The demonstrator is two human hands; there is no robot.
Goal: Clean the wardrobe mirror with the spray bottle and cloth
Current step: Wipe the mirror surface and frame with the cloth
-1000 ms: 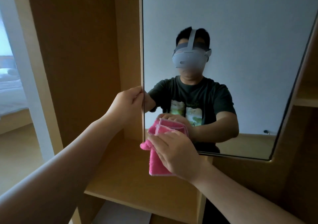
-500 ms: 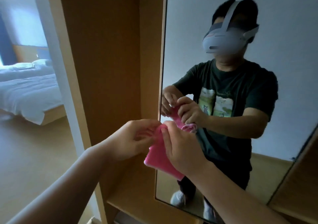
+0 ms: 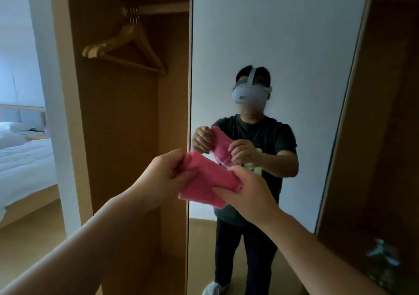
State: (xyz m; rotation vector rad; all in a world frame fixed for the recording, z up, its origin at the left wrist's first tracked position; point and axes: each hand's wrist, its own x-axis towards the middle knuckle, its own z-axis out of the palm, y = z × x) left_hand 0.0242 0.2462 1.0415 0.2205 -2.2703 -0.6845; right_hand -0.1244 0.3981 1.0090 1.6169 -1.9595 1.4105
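A tall wardrobe mirror (image 3: 294, 33) in a pale wooden frame fills the middle and right of the head view. It reflects a person in a dark T-shirt holding the cloth. In front of the mirror's lower left edge, a pink cloth (image 3: 208, 179) is stretched between both hands. My left hand (image 3: 164, 176) pinches its left end. My right hand (image 3: 247, 192) grips its right end. The cloth is held away from the glass. No spray bottle is in view.
An open wardrobe bay (image 3: 118, 136) stands left of the mirror, with wooden hangers (image 3: 127, 47) on a rail near the top. A white door frame (image 3: 47, 90) and a bed (image 3: 25, 158) lie further left. A dark wooden panel (image 3: 385, 136) stands to the right.
My left hand left the mirror's edge and joined the right on the cloth. I have backed away from the mirror, so its whole frame and the hangers now show.
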